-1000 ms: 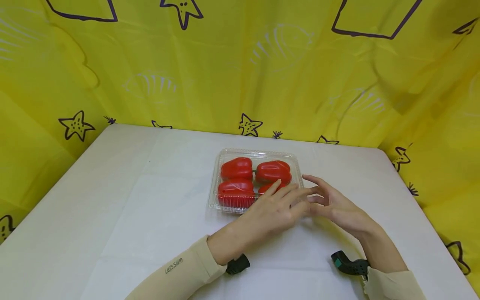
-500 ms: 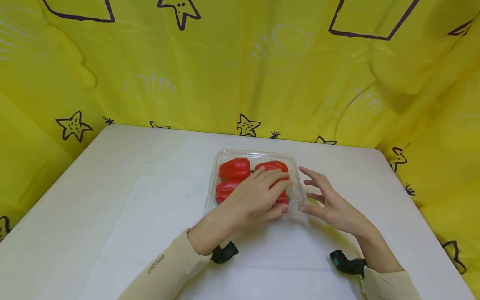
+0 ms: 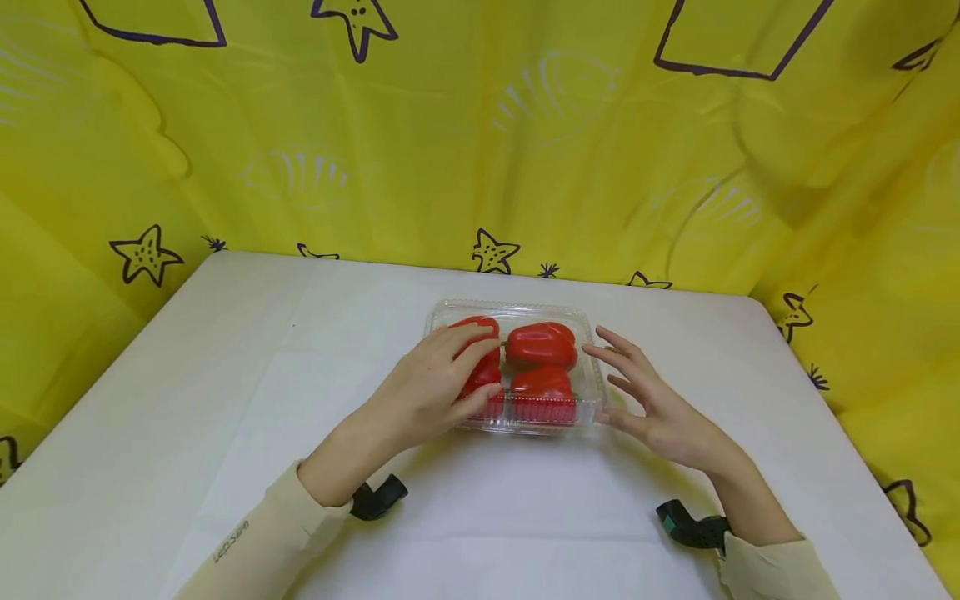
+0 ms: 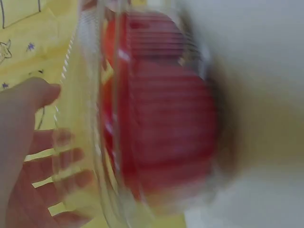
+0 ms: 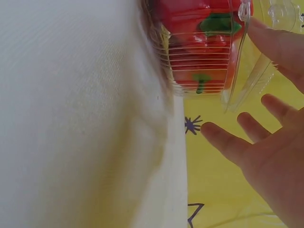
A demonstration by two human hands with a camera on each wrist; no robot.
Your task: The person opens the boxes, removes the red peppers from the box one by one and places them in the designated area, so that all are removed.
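Observation:
A clear plastic clamshell box (image 3: 517, 311) of red bell peppers (image 3: 542, 343) stands on the white table in the head view. My left hand (image 3: 423, 379) is over the box's left part, fingers spread and slightly bent, covering much of the left peppers. My right hand (image 3: 660, 408) stands at the right side with fingers apart, its thumb at the near right corner. Whether either hand touches the plastic is hard to tell. In the left wrist view, ribbed plastic and blurred red peppers (image 4: 166, 109) fill the middle. Green stems (image 5: 221, 24) show through the box in the right wrist view.
The white-covered table (image 3: 300, 400) reaches back to a yellow curtain (image 3: 420, 125) printed with starfish and fish. Dark camera mounts sit on both wrists, below the beige sleeves (image 3: 262, 533).
My left hand has swept left across the top of the box, from its right part to its left, uncovering the right peppers. The right hand's fingers have spread while staying at the right side.

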